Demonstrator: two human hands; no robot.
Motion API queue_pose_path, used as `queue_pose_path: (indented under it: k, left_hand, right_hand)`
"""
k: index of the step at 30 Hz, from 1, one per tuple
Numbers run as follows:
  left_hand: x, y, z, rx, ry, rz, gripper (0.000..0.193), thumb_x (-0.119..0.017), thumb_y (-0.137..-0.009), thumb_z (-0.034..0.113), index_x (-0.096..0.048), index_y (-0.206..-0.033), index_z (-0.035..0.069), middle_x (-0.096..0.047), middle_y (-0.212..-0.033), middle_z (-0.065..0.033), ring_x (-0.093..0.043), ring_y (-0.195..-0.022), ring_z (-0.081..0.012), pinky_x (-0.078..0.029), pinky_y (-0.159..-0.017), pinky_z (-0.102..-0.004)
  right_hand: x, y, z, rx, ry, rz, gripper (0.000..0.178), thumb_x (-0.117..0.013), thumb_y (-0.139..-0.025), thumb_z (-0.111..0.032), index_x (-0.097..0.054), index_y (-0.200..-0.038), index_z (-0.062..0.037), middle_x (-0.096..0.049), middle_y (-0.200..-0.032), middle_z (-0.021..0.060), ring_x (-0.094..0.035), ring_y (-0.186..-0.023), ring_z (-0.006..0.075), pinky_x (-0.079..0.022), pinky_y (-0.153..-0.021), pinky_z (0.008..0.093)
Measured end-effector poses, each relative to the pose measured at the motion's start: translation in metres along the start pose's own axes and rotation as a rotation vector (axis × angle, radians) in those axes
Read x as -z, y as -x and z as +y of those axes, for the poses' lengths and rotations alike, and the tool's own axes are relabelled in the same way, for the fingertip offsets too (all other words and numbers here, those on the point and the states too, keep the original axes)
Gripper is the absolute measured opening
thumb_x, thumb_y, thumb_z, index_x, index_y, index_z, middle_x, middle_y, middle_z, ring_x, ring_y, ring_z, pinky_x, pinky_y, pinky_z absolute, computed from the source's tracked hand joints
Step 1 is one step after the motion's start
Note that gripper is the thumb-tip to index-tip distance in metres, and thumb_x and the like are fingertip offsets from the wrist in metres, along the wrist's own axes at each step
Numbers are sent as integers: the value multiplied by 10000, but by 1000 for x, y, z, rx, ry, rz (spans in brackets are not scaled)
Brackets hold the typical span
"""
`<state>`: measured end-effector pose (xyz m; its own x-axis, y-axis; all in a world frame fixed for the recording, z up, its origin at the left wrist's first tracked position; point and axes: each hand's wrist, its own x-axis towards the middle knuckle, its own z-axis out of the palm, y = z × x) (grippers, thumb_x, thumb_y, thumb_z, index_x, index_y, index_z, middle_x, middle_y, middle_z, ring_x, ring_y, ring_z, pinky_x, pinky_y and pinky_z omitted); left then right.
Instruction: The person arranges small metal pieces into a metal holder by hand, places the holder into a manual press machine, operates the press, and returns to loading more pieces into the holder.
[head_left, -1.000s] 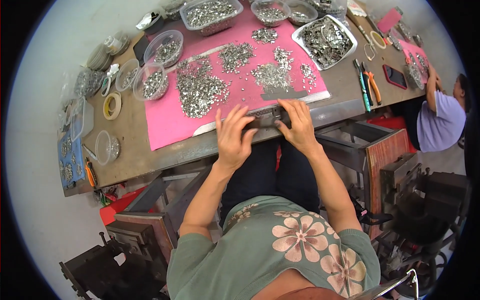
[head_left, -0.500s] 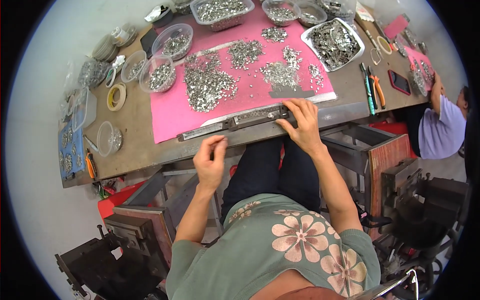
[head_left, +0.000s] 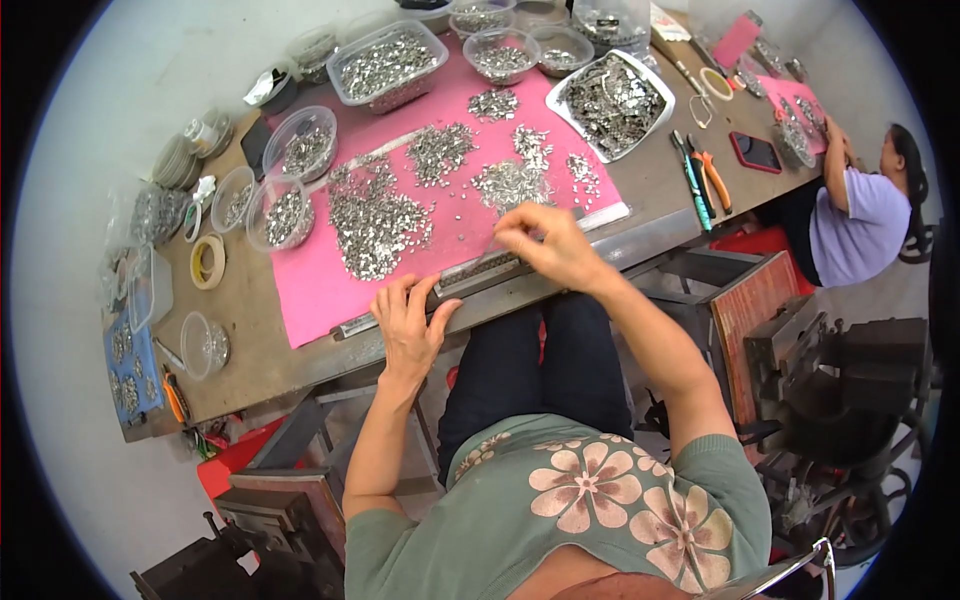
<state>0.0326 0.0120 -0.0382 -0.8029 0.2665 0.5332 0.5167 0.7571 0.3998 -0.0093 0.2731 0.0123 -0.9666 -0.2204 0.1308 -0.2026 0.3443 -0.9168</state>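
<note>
The dark bar (head_left: 487, 270) lies along the near edge of the table (head_left: 245, 290), slanting up to the right against the near border of the pink mat (head_left: 305, 295). The left hand (head_left: 408, 328) is at the bar's left end, thumb spread away from the fingers, the dark end showing between them; it appears to touch, but whether it grips is unclear. The right hand (head_left: 553, 243) is over the bar's right part with fingers bent in towards the thumb; its fingertips are partly hidden, so I cannot tell whether they have hold of anything. Just beyond them lies a heap of pins (head_left: 512, 185), with a broad pile of metal bits (head_left: 375, 235) farther left. The step in hand looks like steadying the bar on the left while the right fingers work above it. The next move seems to call for a firm left hold and a light, exact fingertip touch, keeping the sleeve-free wrists clear of the loose pieces. Pliers (head_left: 715, 187) lie to the right.
</note>
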Motion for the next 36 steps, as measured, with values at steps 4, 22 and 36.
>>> queue_pose_path:
  k: [4,22,36]
  left_hand:
    - [-3,-2,-4,-31,29,-12,508,-842,-774,320,-685,-1194,81,-576,-1106,-105,-527,-1026,-291,-372,-923,-437]
    - [-83,-120,84,-299,243,-9,170,-784,-830,196,-714,-976,143,-637,-998,-33,-558,-1039,-253,-335,-987,-442]
    - [-129,-150,83,-417,52,-129,122,-716,-821,173,-690,-902,86,-636,-957,-74,-561,-1024,-268,-351,-979,-518]
  right_hand:
    - [70,-31,5,99,-189,405,162,-697,-957,-127,-727,-1054,-1,-730,-966,30,-650,-893,87,-522,-795,259]
    - [68,27,63,168,667,428,77,-733,-859,-74,-702,-928,-82,-614,-898,71,-595,-901,271,-416,-808,410]
    - [67,30,68,138,614,439,123,-759,-821,-74,-660,-892,-57,-610,-910,71,-595,-910,279,-419,-814,409]
